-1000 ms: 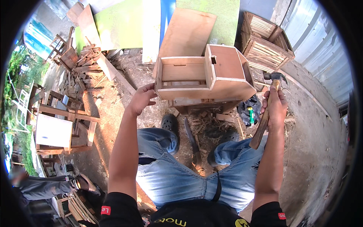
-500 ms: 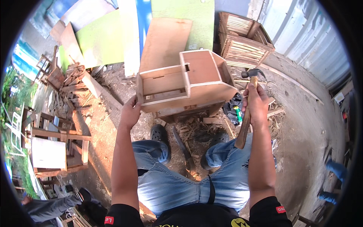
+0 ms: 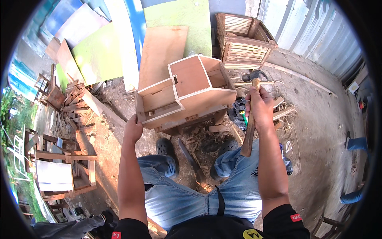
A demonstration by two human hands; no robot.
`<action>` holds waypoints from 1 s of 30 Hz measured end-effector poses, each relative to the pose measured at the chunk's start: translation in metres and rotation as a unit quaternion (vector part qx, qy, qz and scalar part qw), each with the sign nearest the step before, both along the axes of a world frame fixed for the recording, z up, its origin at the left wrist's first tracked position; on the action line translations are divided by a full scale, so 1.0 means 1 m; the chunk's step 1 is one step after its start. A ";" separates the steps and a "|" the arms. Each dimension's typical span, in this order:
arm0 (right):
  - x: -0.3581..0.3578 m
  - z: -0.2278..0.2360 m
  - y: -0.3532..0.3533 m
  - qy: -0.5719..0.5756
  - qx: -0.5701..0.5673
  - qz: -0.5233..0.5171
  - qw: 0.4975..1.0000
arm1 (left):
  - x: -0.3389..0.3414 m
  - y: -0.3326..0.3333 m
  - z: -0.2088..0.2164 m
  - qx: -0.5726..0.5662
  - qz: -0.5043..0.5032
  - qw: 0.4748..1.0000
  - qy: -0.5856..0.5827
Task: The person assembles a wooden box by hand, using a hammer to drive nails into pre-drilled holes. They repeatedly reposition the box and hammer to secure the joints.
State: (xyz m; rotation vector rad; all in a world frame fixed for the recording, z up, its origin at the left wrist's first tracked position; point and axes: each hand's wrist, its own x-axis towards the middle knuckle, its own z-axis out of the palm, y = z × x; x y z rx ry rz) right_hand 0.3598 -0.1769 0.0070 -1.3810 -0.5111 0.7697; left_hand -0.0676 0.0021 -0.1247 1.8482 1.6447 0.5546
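In front of me a plywood box [image 3: 207, 104] with open compartments and a reddish-brown panel rests on a low wooden stand [image 3: 175, 129]. My left hand [image 3: 133, 128] grips the box's near left corner, fingers closed round its edge. Out to the right, my right hand [image 3: 260, 109] is wrapped round the wooden handle of a claw hammer [image 3: 249, 137]. The hammer's dark head [image 3: 254, 75] points away from me, to the right of the box and apart from it.
A machete-like blade [image 3: 189, 155] lies between my feet. Wood scraps [image 3: 221, 128] and a black plastic bag [image 3: 237, 109] lie by the stand. A slatted crate [image 3: 246, 42], leaning boards [image 3: 163, 51], a scrap pile [image 3: 75, 97] and a wooden frame [image 3: 85, 175] stand around. Other people's legs show at both sides.
The box's left end has swung nearer me, so it sits more tilted in view. My left hand moved with its corner. The hammer stays in my right hand, much as before.
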 end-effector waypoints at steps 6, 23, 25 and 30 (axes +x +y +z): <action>-0.002 0.001 0.001 0.005 -0.004 0.012 1.000 | 0.003 -0.002 0.003 -0.008 0.001 1.000 -0.021; 0.005 0.003 -0.002 0.016 0.011 0.011 1.000 | 0.052 -0.030 0.051 0.183 0.004 0.979 0.090; 0.006 0.004 -0.003 0.017 0.016 0.011 1.000 | 0.057 -0.033 0.057 0.190 0.008 0.976 0.102; 0.009 0.005 -0.003 0.038 0.030 -0.005 0.999 | 0.086 -0.037 0.077 0.301 -0.049 0.941 0.147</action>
